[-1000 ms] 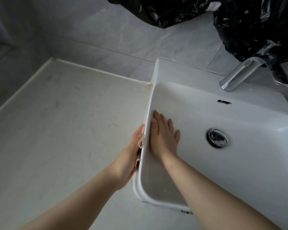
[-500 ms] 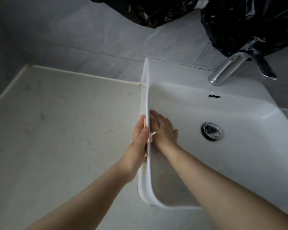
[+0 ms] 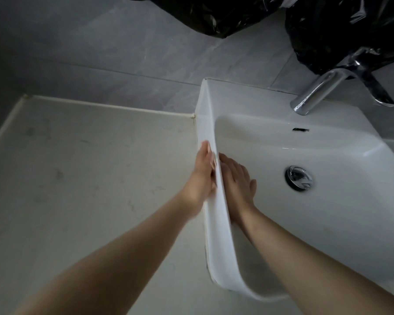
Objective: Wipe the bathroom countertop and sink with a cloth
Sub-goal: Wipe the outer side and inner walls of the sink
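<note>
The sink wall (image 3: 217,235), running near to far, is flanked by the left hand (image 3: 199,178), flat on a pinkish cloth (image 3: 213,164), and the right hand (image 3: 236,180), flat and empty.

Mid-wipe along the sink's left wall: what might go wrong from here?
1. The left hand is motion-blurred on the outside of the sink; a fast stroke might slip off its narrow rim.
2. No cloth shows clearly under either hand, so the right hand may be rubbing bare.
3. The black bag hangs over the faucet; wiping rearward could snag it.
</note>
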A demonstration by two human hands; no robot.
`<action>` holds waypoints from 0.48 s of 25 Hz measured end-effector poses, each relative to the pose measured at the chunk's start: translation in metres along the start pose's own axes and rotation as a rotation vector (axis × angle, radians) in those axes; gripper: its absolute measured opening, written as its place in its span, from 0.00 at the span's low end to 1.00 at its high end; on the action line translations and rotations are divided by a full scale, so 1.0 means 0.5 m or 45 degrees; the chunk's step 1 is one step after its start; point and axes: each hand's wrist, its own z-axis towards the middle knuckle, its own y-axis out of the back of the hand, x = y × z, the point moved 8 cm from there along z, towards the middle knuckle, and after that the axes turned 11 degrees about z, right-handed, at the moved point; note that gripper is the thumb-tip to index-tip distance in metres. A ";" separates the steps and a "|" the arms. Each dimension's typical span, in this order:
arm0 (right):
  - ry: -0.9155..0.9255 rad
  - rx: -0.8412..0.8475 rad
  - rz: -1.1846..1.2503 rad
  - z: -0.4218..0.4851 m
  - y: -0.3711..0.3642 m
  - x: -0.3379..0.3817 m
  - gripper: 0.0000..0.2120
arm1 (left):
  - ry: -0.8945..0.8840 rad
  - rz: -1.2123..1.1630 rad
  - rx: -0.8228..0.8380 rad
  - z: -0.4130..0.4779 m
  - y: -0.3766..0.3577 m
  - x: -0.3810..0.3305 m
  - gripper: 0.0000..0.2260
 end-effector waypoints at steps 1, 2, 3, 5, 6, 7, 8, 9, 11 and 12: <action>-0.002 0.006 0.001 0.001 0.000 -0.001 0.23 | 0.049 -0.052 -0.013 0.045 0.013 -0.019 0.36; 0.000 0.011 0.000 0.001 -0.002 -0.001 0.24 | 0.067 -0.062 -0.071 0.075 0.031 -0.043 0.38; 0.001 0.010 0.001 0.002 -0.003 -0.001 0.25 | 0.047 -0.059 -0.092 0.090 0.035 -0.052 0.39; 0.022 -0.003 -0.017 0.005 -0.004 -0.005 0.25 | 0.004 -0.042 -0.088 0.043 0.017 -0.039 0.36; 0.033 -0.008 -0.045 0.006 -0.004 -0.007 0.23 | -0.057 -0.069 -0.104 -0.005 0.001 -0.033 0.31; 0.031 -0.012 -0.078 0.008 -0.004 -0.009 0.21 | -0.135 -0.075 -0.146 -0.034 -0.011 -0.028 0.24; 0.022 -0.015 -0.096 0.008 -0.005 -0.012 0.19 | -0.194 -0.090 -0.214 -0.045 -0.011 -0.032 0.22; 0.014 -0.013 -0.088 0.008 -0.005 -0.013 0.20 | -0.240 -0.094 -0.221 -0.033 -0.008 -0.047 0.21; 0.010 0.001 -0.048 0.007 -0.004 -0.011 0.23 | -0.270 0.099 -0.246 0.032 0.010 -0.111 0.19; 0.009 0.011 -0.033 0.004 -0.003 -0.010 0.22 | -0.245 0.174 -0.272 0.069 0.020 -0.140 0.17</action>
